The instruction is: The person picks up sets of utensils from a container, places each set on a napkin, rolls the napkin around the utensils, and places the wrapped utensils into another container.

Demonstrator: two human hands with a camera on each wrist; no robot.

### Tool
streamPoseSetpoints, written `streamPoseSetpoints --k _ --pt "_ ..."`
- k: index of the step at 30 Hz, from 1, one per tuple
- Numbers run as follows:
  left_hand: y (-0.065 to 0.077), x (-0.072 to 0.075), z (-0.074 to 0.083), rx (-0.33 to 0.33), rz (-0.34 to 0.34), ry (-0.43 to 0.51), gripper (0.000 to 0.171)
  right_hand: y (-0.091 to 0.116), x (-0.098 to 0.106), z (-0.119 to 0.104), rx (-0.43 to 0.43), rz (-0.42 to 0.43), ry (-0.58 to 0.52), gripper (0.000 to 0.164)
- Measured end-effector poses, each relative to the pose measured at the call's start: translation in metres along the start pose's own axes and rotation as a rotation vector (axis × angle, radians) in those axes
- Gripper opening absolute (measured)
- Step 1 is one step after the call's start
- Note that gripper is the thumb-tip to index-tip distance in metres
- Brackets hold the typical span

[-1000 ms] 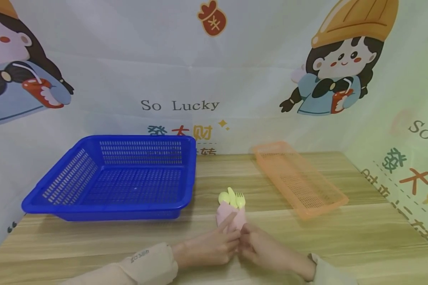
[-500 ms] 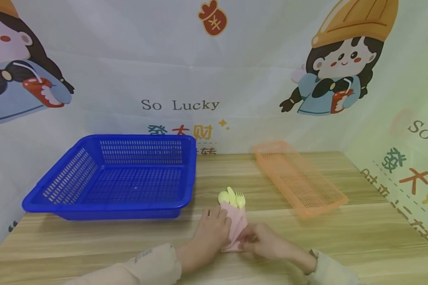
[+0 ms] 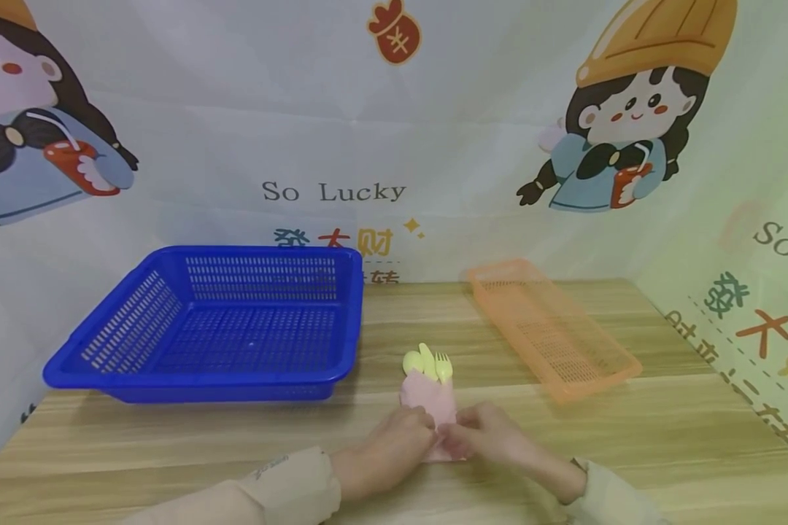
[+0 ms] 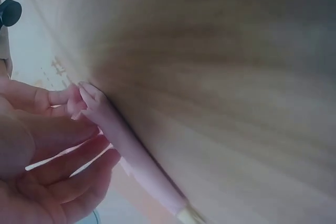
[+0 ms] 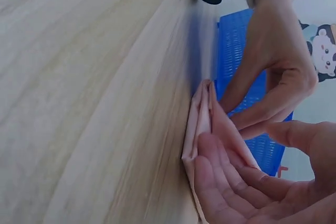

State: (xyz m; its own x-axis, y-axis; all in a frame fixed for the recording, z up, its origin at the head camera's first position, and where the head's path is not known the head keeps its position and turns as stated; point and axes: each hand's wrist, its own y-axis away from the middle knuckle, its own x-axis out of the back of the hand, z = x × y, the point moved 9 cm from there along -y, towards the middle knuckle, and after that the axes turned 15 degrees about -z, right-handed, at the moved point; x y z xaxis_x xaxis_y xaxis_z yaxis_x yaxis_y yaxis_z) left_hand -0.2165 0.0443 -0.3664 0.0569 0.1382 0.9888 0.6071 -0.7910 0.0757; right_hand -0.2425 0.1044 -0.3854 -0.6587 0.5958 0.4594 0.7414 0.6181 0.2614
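A pink cloth napkin point(image 3: 428, 397) lies folded on the wooden table, with the heads of a light-yellow spoon point(image 3: 413, 362), knife point(image 3: 427, 359) and fork point(image 3: 443, 367) sticking out of its far end. Their handles are hidden in the cloth. My left hand point(image 3: 394, 445) holds the napkin's near left part with bent fingers. At its near right edge my right hand point(image 3: 495, 437) grips a fold; the fingertips point(image 5: 207, 148) press into the layered cloth in the right wrist view. Both hands' fingertips nearly meet over the lower napkin.
A large blue slotted basket point(image 3: 341, 375) stands at the left of the table point(image 3: 532, 485). Toward the back right lies a long orange basket point(image 3: 613, 372). A printed white cloth point(image 3: 473, 182) hangs behind the table and along the right side.
My left hand pulls back from the upper left of the napkin to its lower part, close to my right hand. Both hands keep working the near end; the cutlery barely moves.
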Motion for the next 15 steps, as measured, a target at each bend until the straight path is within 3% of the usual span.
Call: streamPoseSetpoints --k 3,10,15 --pt "0.001 0.000 0.005 -0.021 -0.008 -0.042 0.009 0.000 0.000 0.004 -0.026 0.000 -0.079 0.025" --pt "0.007 -0.007 0.017 -0.042 -0.058 -0.245 0.007 0.000 -0.002 0.011 -0.045 0.001 -0.158 0.016" --pt "0.015 -0.006 0.026 -0.060 -0.005 -0.330 0.011 0.004 0.003 0.017 -0.104 0.072 -0.075 0.017"
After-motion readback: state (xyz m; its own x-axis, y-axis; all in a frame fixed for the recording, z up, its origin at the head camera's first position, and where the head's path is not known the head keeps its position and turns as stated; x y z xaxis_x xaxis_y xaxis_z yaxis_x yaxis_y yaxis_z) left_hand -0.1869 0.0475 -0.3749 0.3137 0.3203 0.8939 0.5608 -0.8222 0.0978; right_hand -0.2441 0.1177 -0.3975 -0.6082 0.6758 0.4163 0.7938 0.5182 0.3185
